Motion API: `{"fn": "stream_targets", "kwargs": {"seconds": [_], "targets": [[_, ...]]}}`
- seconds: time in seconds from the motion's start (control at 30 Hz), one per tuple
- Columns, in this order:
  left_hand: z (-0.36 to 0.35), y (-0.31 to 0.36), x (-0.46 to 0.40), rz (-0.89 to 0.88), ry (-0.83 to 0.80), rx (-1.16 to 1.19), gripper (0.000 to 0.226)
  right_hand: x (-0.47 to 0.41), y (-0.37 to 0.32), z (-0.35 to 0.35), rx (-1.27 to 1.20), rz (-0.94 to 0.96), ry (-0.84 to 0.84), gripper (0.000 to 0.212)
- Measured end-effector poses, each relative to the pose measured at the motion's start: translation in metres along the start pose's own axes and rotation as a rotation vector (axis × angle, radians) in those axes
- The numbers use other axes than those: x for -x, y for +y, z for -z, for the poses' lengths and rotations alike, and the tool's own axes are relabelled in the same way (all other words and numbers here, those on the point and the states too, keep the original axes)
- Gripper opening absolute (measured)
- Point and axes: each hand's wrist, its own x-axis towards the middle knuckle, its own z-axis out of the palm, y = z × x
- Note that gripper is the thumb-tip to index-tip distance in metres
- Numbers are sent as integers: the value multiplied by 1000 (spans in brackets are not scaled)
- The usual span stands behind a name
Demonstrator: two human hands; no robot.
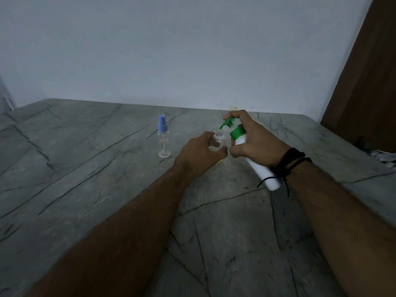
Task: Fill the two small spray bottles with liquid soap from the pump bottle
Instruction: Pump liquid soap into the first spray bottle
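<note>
My left hand (198,154) grips a small clear spray bottle (219,140) with its cap off and its threaded neck open. My right hand (255,142) holds the white pump bottle (260,168) tilted, a finger pressing on the green pump head (227,123). The green nozzle tip sits right over the open neck. A second small clear spray bottle (163,138) with a blue spray cap stands upright on the table to the left, apart from both hands. A bit of yellow shows under my left hand; I cannot tell what it is.
The grey marble-patterned table (96,189) runs up to a pale wall. A brown wooden panel (364,71) stands at the far right, with some cloth (383,156) at its foot near the table's right edge.
</note>
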Motion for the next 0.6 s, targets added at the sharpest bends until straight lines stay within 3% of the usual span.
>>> {"fn": "stream_targets", "kwargs": {"seconds": [0.6], "targets": [[0,-2,0,0,11,23,53,0,-2,1,1,-20,0,70]]}}
